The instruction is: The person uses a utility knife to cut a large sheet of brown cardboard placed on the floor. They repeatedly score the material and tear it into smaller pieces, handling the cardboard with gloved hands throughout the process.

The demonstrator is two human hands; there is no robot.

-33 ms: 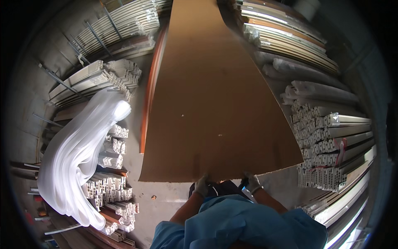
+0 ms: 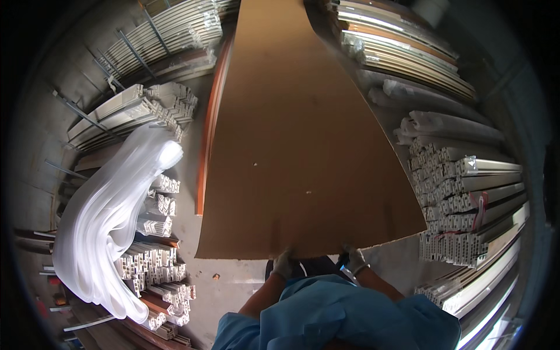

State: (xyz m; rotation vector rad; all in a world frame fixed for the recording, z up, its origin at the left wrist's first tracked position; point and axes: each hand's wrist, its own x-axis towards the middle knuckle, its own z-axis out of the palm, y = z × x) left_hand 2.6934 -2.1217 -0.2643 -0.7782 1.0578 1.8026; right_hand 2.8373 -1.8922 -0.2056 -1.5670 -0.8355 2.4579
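A long, wide brown sheet of board (image 2: 303, 134), cardboard-like, stretches away from me and narrows toward the top of the view. Two small pale specks mark its surface. At its near edge, my gloved left hand (image 2: 283, 266) grips the board left of my body's middle. Farther right along that edge, my gloved right hand (image 2: 354, 261) is closed on it too. The fingers of both hands are partly hidden by the board's edge. Dark material shows at the right hand's fingers.
Stacked pale profiles (image 2: 151, 262) line the left side, with a bundle of translucent white wrap (image 2: 96, 233) over them. More profile stacks (image 2: 452, 239) stand on the right. Reddish-brown strips (image 2: 206, 157) lie along the board's left edge. A small orange-brown scrap (image 2: 216, 276) lies on the floor.
The board's near edge sits very slightly closer to me on the left. Both hands keep their hold.
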